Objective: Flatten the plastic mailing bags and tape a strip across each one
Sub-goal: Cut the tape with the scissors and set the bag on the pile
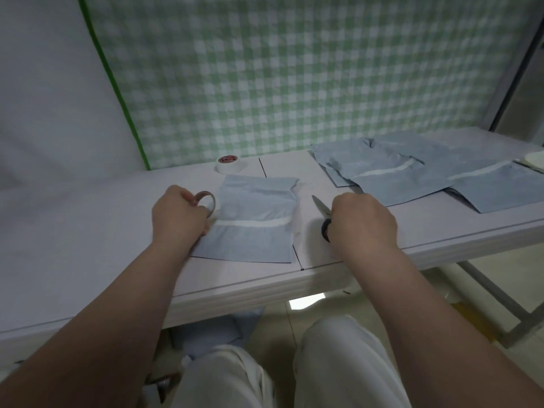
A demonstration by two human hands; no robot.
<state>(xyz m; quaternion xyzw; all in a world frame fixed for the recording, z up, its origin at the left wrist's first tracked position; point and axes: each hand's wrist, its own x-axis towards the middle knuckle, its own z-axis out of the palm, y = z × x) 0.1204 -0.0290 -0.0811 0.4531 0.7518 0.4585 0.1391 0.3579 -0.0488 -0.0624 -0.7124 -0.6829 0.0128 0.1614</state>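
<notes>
Tabletop (88,231) bag (253,201) (taped) against left grip (176,216)

Bag (256,198): thin blue plastic, matt, sl. creased. Counter (88,219): smooth, matt white. Scissors (321,212): shiny metal blade w/ dark plastic handle. Tape roll (206,198): brown cardboard core. Backdrop (294,69): checked cloth.

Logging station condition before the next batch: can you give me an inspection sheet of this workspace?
Surface: white table, dark seam lines.
Job's things: light blue plastic mailing bag lying flat, white tape strip across it; pile of taped blue bags to its right.
Clutter: white spare tape roll with red label, at the back.
Hands: left hand grips a thin tape roll at the bag's left edge; right hand grips black-handled scissors.
Cables: nothing seen.
Surroundings: green checked cloth behind; blue sheets on the floor under the table.
</notes>
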